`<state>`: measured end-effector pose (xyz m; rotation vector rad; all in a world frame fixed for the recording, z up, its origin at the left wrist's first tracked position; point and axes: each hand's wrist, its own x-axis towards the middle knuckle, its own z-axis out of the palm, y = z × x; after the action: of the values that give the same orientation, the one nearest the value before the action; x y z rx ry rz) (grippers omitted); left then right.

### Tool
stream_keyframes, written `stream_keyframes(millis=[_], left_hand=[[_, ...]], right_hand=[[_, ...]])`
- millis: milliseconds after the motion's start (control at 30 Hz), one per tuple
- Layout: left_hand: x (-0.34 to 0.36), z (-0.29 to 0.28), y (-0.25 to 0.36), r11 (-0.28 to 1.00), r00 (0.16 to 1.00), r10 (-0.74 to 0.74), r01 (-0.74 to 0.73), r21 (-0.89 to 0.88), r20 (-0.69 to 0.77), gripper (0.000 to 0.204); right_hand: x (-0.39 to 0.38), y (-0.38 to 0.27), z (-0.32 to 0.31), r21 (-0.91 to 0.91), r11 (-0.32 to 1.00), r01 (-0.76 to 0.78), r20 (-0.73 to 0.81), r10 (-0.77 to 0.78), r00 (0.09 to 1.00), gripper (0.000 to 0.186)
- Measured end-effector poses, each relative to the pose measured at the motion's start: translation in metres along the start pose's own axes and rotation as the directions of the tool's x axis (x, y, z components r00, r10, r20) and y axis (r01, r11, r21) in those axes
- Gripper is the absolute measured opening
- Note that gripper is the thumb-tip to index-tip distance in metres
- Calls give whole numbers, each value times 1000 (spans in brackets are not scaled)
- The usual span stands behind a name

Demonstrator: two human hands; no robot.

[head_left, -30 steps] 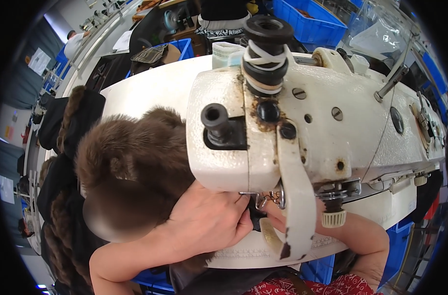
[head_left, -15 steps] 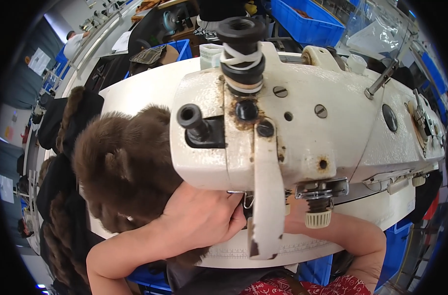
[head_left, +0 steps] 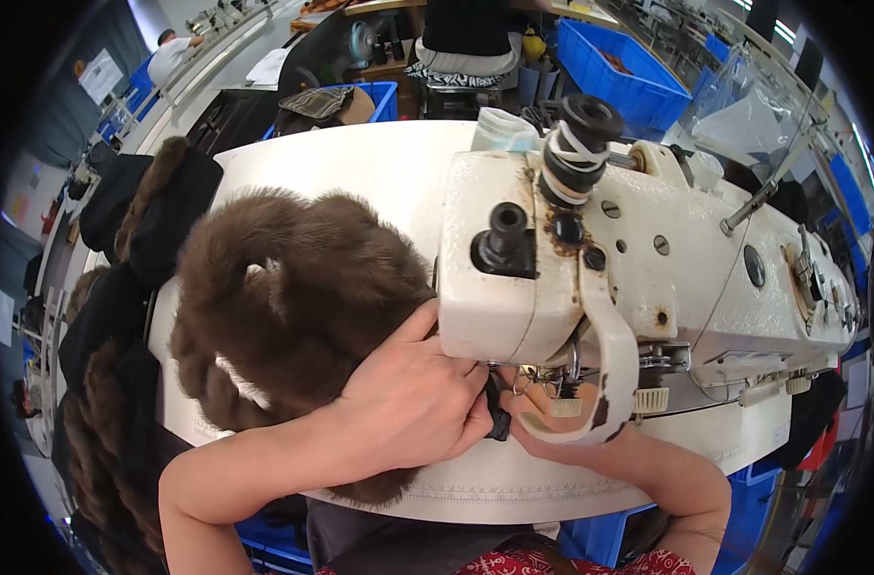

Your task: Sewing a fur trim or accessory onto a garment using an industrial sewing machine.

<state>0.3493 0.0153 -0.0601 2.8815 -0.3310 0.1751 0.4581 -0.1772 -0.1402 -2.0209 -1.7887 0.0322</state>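
Observation:
A bulky brown fur piece (head_left: pixel 307 287) lies bunched on the white machine table, left of the sewing machine (head_left: pixel 513 316). My left hand (head_left: pixel 418 393) rests over its right edge, fingers curled closed on a bit of black fabric (head_left: pixel 497 410) beside the needle area. On the other side of that fabric is my right hand (head_left: pixel 542 412), its fingertips pressed against it; the machine's curved lever and thread parts cover some of this hand. A lit spot glows by the presser area under the machine head. How the fabric joins the fur is hidden beneath my left hand.
More black-and-brown fur pieces (head_left: pixel 106 383) hang at the table's left. Blue bins stand behind, one holding a cap (head_left: pixel 326 108), another (head_left: pixel 619 72) at back right. A person sits beyond the table; another is far left. A printed ruler runs along the table's front edge (head_left: pixel 513 503).
My view has shifted, so the machine head now appears farther right and smaller. Black fabric and my right fingertips, hidden before, now show. Both hands stay close together by the needle.

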Motion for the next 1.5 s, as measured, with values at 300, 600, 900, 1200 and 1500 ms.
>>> stream_keyframes(millis=[300,600,900,1200,1500], left_hand=[[1,-4,-4,1000,999,26,-26,3,-31,32],[4,-4,-4,999,999,19,-18,33,-48,33],[-5,14,-5,991,980,96,-79,105,-172,32],[-14,14,-7,983,970,90,-51,174,-227,25],[-124,4,32,994,917,86,-53,96,-389,31]], right_hand=[[5,-3,-10,-132,983,127,39,-123,992,21],[1,11,12,-9,995,96,-26,-97,995,22],[-3,9,16,-138,975,172,-164,-194,967,26],[5,12,13,-99,983,156,-213,-174,961,22],[-4,-45,26,680,732,41,-192,123,974,48]])
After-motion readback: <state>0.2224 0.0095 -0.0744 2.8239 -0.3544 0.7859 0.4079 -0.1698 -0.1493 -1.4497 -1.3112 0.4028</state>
